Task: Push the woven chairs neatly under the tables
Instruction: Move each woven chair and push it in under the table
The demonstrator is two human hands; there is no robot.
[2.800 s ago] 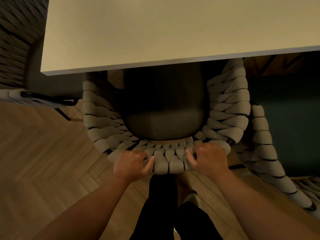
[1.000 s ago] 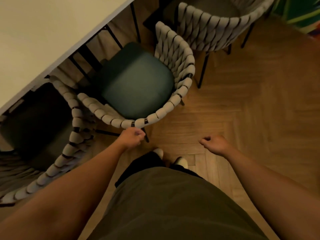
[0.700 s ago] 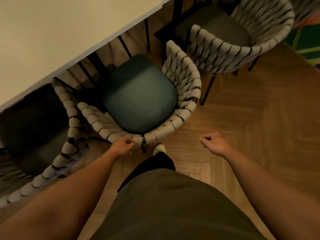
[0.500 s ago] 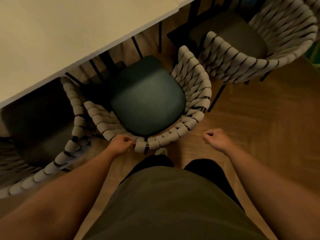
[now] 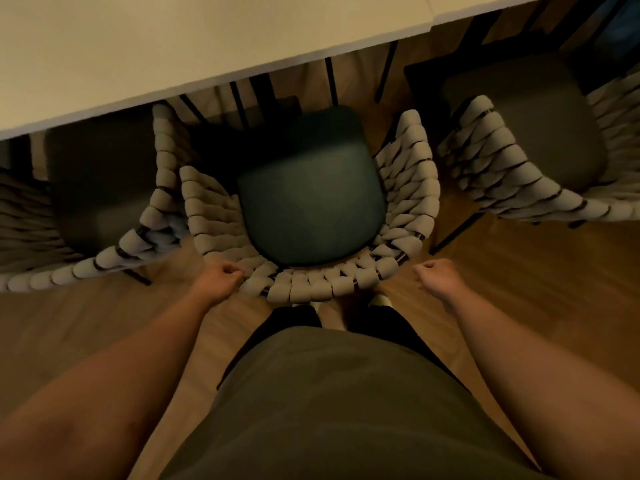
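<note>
A woven chair (image 5: 311,287) with a dark green cushion (image 5: 308,202) stands right in front of me, facing the white table (image 5: 173,39). Its seat sits almost wholly outside the table edge. My left hand (image 5: 221,275) is at the left part of the chair's back rim, with curled fingers holding the woven edge. Just off the right end of the rim my right hand (image 5: 436,273) hangs as a fist and holds nothing.
Another woven chair (image 5: 104,261) with a dark seat sits on the left, partly under the table. A third woven chair (image 5: 519,188) stands close on the right, near a second tabletop (image 5: 485,8). Black table legs (image 5: 330,81) rise behind the middle chair. My legs and feet are directly behind it on the wood floor.
I have left the first chair and stepped round behind the green-cushioned one, which is now square in front of me. My left hand stayed at its rim. My right fist came closer.
</note>
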